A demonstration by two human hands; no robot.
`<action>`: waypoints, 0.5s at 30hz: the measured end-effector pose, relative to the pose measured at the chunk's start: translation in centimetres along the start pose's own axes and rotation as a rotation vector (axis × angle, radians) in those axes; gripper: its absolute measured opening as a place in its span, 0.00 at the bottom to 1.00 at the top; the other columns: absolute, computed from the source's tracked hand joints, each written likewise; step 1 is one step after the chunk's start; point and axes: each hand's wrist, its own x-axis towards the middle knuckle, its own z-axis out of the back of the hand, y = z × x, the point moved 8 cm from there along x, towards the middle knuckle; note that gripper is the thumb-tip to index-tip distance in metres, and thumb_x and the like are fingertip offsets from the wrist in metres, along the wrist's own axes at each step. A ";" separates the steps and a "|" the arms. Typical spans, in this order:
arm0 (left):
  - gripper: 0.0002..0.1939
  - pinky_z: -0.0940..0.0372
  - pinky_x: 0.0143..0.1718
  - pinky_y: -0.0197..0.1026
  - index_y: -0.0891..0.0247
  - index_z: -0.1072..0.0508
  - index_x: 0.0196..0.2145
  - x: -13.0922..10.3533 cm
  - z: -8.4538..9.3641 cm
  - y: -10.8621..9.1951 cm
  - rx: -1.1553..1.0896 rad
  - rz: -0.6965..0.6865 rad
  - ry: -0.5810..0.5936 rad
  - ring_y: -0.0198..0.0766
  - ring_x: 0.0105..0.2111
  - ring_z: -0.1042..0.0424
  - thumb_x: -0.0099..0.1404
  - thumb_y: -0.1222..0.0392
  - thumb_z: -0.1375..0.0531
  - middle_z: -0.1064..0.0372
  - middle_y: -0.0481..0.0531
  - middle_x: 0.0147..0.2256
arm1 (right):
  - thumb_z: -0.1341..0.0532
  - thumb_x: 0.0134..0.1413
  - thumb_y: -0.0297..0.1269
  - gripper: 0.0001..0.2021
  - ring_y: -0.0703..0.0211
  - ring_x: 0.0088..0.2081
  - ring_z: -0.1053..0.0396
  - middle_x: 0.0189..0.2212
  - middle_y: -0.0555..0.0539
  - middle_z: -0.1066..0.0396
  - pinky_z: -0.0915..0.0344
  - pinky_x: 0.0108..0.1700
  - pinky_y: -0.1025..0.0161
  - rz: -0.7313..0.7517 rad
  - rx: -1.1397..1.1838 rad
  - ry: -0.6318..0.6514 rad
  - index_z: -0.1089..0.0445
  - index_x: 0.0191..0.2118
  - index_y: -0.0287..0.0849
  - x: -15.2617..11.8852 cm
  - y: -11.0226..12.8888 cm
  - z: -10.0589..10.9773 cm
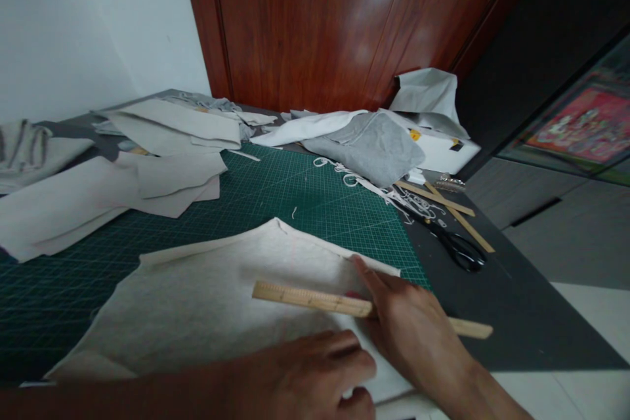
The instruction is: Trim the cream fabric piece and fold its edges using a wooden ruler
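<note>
A pale cream piece of fabric (197, 315) lies spread in front of me on a green cutting mat (275, 187), its far edges folded over in a narrow strip. My right hand (418, 325) is closed around a wooden ruler (312, 298), which slants above the cloth. The index finger of that hand stretches to the folded edge and touches it. In the foreground my left hand (315, 374) is over the near part of the fabric, fingers curled. Whatever its fingertips pinch is hidden, with only a small white patch showing between them.
Cut cream pieces (98, 193) lie at left. Grey cloth (369, 144) and a white sewing machine (443, 144) are at the back right. Black-handled scissors (460, 249), wooden strips (460, 213) and tangled white cord (418, 203) lie right of the mat, near the table's edge.
</note>
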 end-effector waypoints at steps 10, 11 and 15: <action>0.09 0.34 0.51 0.36 0.62 0.25 0.36 0.8 -0.1 0.7 -0.041 -0.018 0.048 0.34 0.44 0.27 0.75 0.58 0.35 0.24 0.45 0.41 | 0.40 0.66 0.30 0.16 0.44 0.39 0.16 0.41 0.36 0.16 0.33 0.33 0.60 -0.219 -0.095 -0.111 0.29 0.58 0.37 4.0 -3.8 1.0; 0.08 0.34 0.52 0.36 0.62 0.26 0.37 0.7 -0.3 0.8 -0.054 -0.019 0.057 0.34 0.45 0.27 0.75 0.58 0.35 0.24 0.45 0.42 | 0.40 0.68 0.31 0.14 0.44 0.39 0.16 0.40 0.37 0.16 0.35 0.32 0.61 -0.220 -0.104 -0.133 0.29 0.56 0.37 4.4 -3.9 1.1; 0.06 0.32 0.46 0.32 0.61 0.27 0.44 -0.2 -1.9 2.2 -0.235 0.098 0.028 0.32 0.43 0.26 0.81 0.59 0.43 0.24 0.46 0.45 | 0.42 0.75 0.40 0.09 0.46 0.38 0.18 0.37 0.38 0.18 0.43 0.28 0.62 -0.213 -0.141 -0.215 0.30 0.48 0.40 5.7 -4.2 1.2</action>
